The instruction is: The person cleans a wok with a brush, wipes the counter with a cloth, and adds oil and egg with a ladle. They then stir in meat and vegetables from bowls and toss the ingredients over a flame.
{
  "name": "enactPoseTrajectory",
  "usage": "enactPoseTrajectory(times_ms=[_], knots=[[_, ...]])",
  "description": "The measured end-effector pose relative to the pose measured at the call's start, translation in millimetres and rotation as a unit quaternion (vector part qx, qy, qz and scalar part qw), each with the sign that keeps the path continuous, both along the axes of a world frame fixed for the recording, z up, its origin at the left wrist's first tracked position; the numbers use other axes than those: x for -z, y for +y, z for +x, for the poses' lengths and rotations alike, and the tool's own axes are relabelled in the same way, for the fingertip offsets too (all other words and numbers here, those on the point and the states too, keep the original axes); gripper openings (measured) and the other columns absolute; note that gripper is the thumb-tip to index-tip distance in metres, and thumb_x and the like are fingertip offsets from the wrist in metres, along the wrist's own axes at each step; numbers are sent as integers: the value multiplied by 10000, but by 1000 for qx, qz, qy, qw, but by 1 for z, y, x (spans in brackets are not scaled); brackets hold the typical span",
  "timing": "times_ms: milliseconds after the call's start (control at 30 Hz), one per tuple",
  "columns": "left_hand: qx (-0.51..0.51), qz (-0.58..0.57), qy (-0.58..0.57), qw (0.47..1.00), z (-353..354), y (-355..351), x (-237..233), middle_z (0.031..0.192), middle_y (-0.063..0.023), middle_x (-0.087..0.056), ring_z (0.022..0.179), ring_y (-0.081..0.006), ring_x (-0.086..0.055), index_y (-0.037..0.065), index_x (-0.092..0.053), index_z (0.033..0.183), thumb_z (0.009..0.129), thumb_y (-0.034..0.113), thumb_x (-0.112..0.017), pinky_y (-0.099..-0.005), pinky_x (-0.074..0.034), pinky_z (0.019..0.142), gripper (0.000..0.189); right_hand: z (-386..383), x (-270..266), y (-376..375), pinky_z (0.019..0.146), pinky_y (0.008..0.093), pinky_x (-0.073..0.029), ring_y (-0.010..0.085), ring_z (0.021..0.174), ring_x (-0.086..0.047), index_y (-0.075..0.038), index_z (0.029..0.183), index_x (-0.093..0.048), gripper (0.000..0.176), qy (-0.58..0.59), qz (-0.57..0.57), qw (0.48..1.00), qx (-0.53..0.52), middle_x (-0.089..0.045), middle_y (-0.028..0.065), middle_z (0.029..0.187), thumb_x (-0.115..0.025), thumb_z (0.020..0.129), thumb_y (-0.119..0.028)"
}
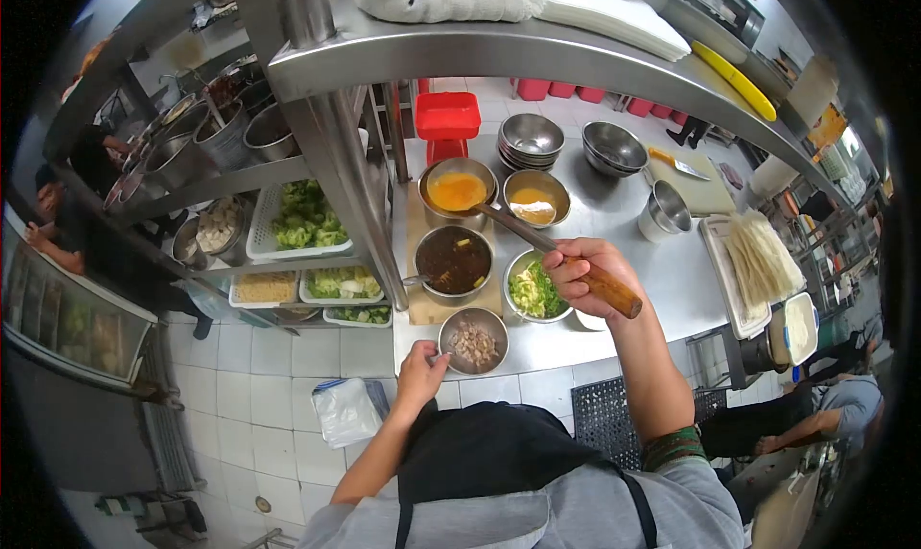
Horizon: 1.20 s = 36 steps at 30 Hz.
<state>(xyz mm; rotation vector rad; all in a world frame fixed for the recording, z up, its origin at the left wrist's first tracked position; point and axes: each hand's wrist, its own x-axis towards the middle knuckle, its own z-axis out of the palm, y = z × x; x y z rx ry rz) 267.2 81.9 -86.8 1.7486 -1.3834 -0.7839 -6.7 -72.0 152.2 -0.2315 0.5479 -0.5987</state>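
My right hand (597, 273) is wrapped round the wooden handle of a long ladle (523, 231). The ladle slants up and left to the pot of orange liquid (438, 173), where its scoop seems to hold or sit in that liquid. With thumb and fingers at its rim, my left hand (422, 372) grips a small steel bowl (482, 321) of chopped, pale brown pieces, near the table's front edge. Behind that bowl stands a pot of dark brown liquid (453, 263). Another steel bowl (533, 196) contains orange liquid, and a further one holds chopped greens (540, 290).
A steel shelf (384, 58) crosses above the table (614, 213), with a post on the left. Stacked bowls (531, 139), a knife (679, 163) on a cutting board (715, 189) and a noodle tray (734, 290) lie farther off. People stand at both sides.
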Motion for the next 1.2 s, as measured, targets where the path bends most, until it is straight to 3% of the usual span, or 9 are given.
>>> enactPoseTrajectory(times_ms=[33, 133, 167, 433, 733, 933, 1033, 1133, 1200], knots=[[-7, -10, -11, 1000, 0, 0, 14, 906, -159, -693, 776, -243, -722, -22, -593, 1047, 902, 205, -695, -371, -572, 695, 288, 0, -4, 2, 459, 213, -312, 26, 573, -472, -55, 942, -458, 52, -2, 1, 1000, 5, -543, 33, 865, -475, 978, -89], [-11, 184, 233, 955, -2, -7, 22, 800, -149, -672, 716, -228, -731, -4, -550, 911, 931, 155, -657, -335, -589, 600, 193, 0, -12, 4, 469, 214, -313, 32, 577, -477, -52, 937, -464, 42, 2, 5, 1000, 18, -544, 34, 866, -475, 970, -76], [-14, 161, 296, 941, -4, -9, 22, 743, -131, -650, 636, -220, -715, 22, -492, 811, 944, 120, -633, -304, -586, 527, 218, 0, -12, 4, 474, 216, -314, 34, 579, -477, -50, 940, -463, 36, 4, -6, 1000, 16, -544, 36, 866, -475, 966, -72], [-25, 156, 384, 910, -9, -3, -54, 775, -67, -606, 671, -187, -691, 58, -495, 835, 971, 106, -600, -312, -603, 625, 179, -10, -13, 1, 494, 228, -328, 43, 587, -476, -47, 971, -445, 39, 6, -22, 1000, 15, -546, 46, 858, -475, 948, -52], [15, 42, 451, 891, 0, -124, -96, 826, -98, -638, 683, -208, -687, 64, -503, 900, 970, 97, -592, -315, -596, 629, 118, -9, -39, 49, 449, 217, -328, 18, 562, -446, -34, 941, -459, 64, -43, -42, 996, 73, -527, 20, 880, -452, 971, -91], [114, -20, 434, 893, -7, -241, -107, 843, -97, -627, 658, -218, -667, 49, -481, 1054, 952, 75, -584, -330, -598, 615, 147, 13, -68, 148, 468, 244, -352, 63, 597, -479, -78, 931, -488, 35, -95, -111, 971, 191, -558, 36, 878, -516, 942, -60], [90, -46, 388, 916, -28, -253, -130, 968, -114, -628, 747, -207, -661, 9, -549, 1059, 903, 12, -543, -329, -605, 650, 156, 34, -81, 208, 454, 251, -360, 62, 584, -469, -82, 938, -500, 42, -92, -121, 953, 260, -559, 31, 849, -524, 941, -48], [161, 7, 370, 915, -63, -259, -142, 971, -131, -650, 770, -227, -680, -7, -567, 1077, 922, 43, -552, -342, -602, 645, 164, 46, -82, 271, 439, 250, -403, 46, 580, -488, -35, 1119, -514, 150, -82, -138, 929, 334, -527, 38, 922, -466, 977, -49], [238, 19, 416, 878, -99, -235, -147, 964, -131, -667, 763, -211, -684, 6, -573, 1066, 951, 100, -539, -312, -592, 665, 152, 55, -87, 317, 427, 247, -418, 50, 566, -485, -21, 1206, -493, 240, -46, -133, 911, 388, -571, 46, 948, -473, 968, -39]])
